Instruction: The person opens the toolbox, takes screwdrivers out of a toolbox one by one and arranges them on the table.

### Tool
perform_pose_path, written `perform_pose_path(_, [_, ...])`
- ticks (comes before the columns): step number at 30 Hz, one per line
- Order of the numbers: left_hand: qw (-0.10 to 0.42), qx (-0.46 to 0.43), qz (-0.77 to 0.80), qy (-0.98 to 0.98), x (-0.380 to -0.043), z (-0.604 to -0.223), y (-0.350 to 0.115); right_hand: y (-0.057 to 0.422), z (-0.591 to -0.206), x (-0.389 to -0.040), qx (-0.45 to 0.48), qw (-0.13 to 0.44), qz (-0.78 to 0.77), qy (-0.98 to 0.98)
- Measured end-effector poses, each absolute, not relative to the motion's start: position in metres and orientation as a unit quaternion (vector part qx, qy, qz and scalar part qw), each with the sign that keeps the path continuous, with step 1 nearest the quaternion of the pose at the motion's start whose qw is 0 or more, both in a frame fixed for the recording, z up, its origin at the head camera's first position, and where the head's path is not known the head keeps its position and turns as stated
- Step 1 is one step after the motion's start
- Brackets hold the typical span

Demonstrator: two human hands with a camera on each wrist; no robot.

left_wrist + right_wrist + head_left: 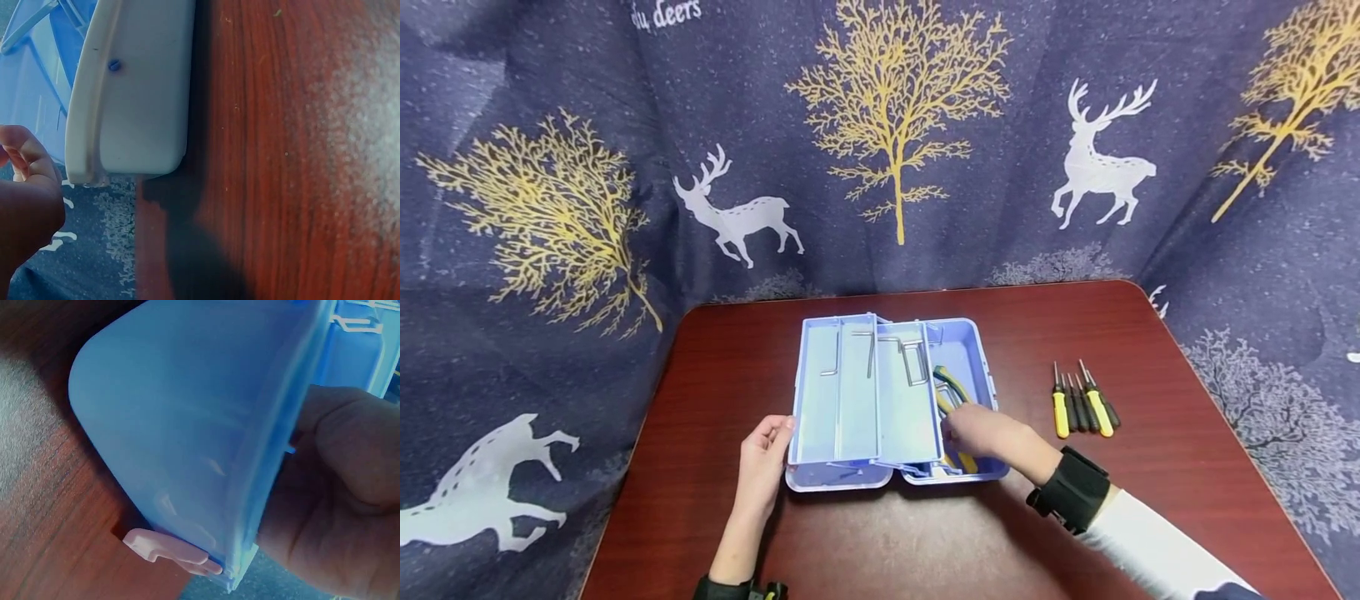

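A light-blue toolbox [991, 367] stands unfolded, its two raised trays [856, 417] shifted left over the base. My left hand [765, 454] pinches the left edge of the outer tray near its front corner. In the left wrist view, the curled fingers [28, 153] show beside the box. My right hand [988, 431] reaches into the right-hand base compartment, over pliers with yellow and dark-green handles [952, 382]. Its fingertips are hidden, so I cannot tell whether they grip the pliers. The right wrist view shows the palm [350, 481] behind the box wall.
Several hex keys [916, 364] lie in the trays. Screwdrivers with yellow and black handles [1081, 404] lie in a row on the red-brown table [730, 358], right of the box. A dark patterned cloth [925, 267] hangs behind the table. A pink latch [165, 547] projects from the box.
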State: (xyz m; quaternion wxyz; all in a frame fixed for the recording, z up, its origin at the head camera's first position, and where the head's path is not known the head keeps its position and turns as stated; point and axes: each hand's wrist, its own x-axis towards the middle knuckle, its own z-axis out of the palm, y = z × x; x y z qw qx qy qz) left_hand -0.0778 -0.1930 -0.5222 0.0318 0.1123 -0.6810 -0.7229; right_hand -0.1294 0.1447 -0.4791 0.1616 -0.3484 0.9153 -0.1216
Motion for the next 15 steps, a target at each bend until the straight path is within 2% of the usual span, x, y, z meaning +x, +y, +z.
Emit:
perform_pose_path(10, [0.042,0.109,-0.725,-0.678,-0.077,-0.521,-0.191,0.16,-0.473,-0.122,-0.31,0.068,-0.234,0.919])
perform_pose_path(15, [0.043,0.107,-0.727,-0.677,-0.077,-0.52,-0.19,0.176,-0.462,-0.116,-0.274,0.088,-0.277,0.917])
